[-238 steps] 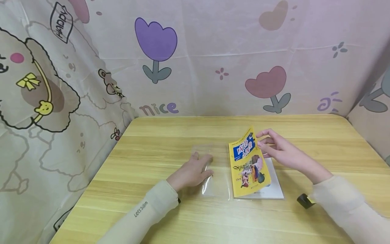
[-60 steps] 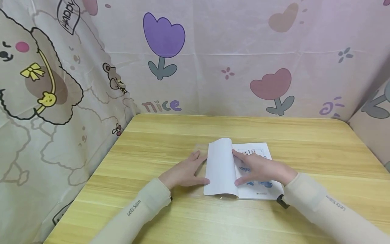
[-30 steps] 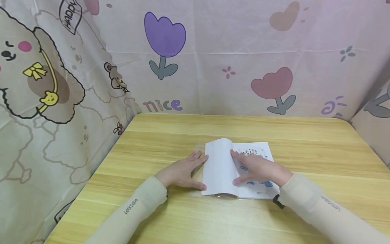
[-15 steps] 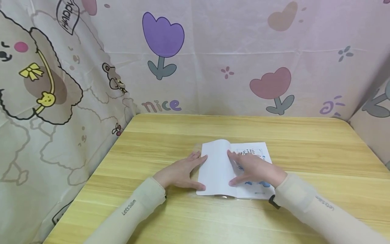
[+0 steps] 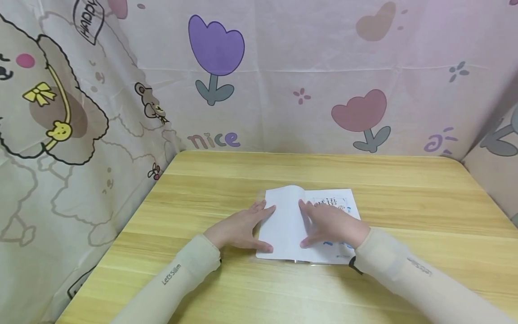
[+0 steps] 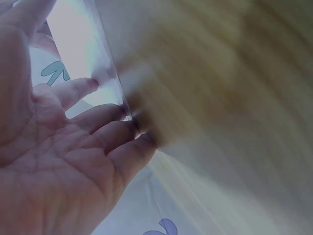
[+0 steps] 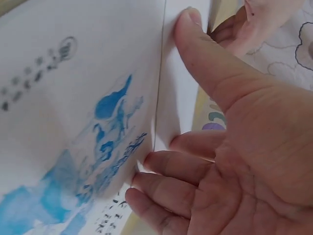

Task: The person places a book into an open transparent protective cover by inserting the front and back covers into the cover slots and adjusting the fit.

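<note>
A thin paperback book [image 5: 333, 258] lies opened on the table, its front cover [image 5: 283, 225] turned over to the left with the white inside up. The title page, with Chinese lettering and blue pictures [image 7: 110, 110], shows on the right. Beneath the cover, the edge of a clear plastic sleeve [image 5: 297, 261] peeks out. My left hand [image 5: 238, 229] lies with spread fingers at the cover's outer edge, its thumb and forefinger touching the white sheet. My right hand [image 5: 333, 222] rests across the title page, with thumb and fingertips pressing the cover near the fold.
The wood-grain table [image 5: 226, 175] extends around the book on every side. A printed cloth [image 5: 279, 112] with flowers and cartoon figures hangs behind it and along the left and right. Both forearms wear light sleeves [image 5: 182, 270] with lettering.
Earlier my right hand was lifting the yellow cover, and the clear sleeve lay under my left hand. Now the cover is turned over leftward and lies flatter; my right hand and the book have slid slightly left.
</note>
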A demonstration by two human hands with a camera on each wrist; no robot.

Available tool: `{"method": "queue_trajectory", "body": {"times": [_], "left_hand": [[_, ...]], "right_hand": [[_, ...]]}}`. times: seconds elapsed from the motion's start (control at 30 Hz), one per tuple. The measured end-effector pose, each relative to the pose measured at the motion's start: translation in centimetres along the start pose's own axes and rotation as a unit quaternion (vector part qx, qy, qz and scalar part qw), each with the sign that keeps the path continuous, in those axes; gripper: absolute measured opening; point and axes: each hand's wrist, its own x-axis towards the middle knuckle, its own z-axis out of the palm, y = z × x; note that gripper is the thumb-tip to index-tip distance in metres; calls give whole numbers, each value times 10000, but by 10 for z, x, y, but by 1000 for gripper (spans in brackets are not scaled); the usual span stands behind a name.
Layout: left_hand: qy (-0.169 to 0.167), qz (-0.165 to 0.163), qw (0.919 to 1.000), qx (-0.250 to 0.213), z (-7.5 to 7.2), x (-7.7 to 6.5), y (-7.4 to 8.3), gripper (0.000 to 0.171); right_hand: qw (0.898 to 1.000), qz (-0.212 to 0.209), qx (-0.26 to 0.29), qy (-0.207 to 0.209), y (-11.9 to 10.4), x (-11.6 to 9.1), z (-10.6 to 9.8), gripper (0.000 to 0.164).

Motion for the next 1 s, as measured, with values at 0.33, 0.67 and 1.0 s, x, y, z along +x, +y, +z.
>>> {"method": "queue_trajectory", "body": {"times": [0.33, 0.67, 1.0], "left_hand": [[85, 63, 9999, 106, 0, -1, 3, 108], [-21, 58, 9999, 134, -1, 3, 6, 107], [-112, 13, 9998, 133, -1, 6, 6, 107]], "right_hand": [[9989, 55, -435, -162, -16, 3, -8, 107], [9968, 69, -769, -208, -27, 5, -12, 105], [9962, 127, -834, -219, -30, 9, -12, 105]]}}
